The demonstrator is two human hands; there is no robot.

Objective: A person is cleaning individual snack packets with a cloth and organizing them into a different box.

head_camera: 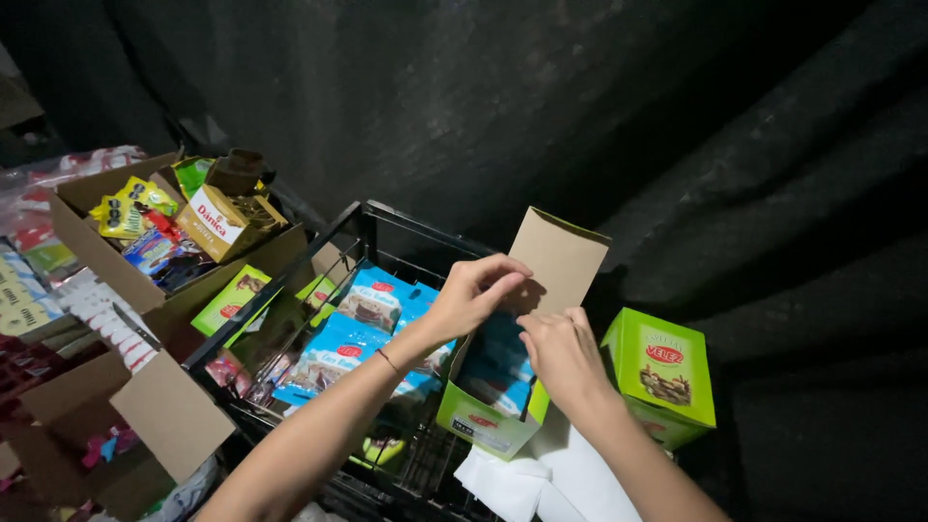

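Observation:
An open green carton (488,425) with its brown flap (561,256) raised stands in front of me, with blue snack packets (503,372) inside it. My left hand (474,290) pinches the top edge of a blue packet at the carton's mouth. My right hand (561,353) rests on the packets inside the carton, fingers curled on them. A second, closed green carton (662,372) stands just to the right.
A black wire basket (362,227) holds more blue packets (338,353) and green packs. An open cardboard box (106,261) of mixed snacks sits at left, another brown box (164,411) below it. White cloth (541,478) lies under the carton. Dark fabric covers the background.

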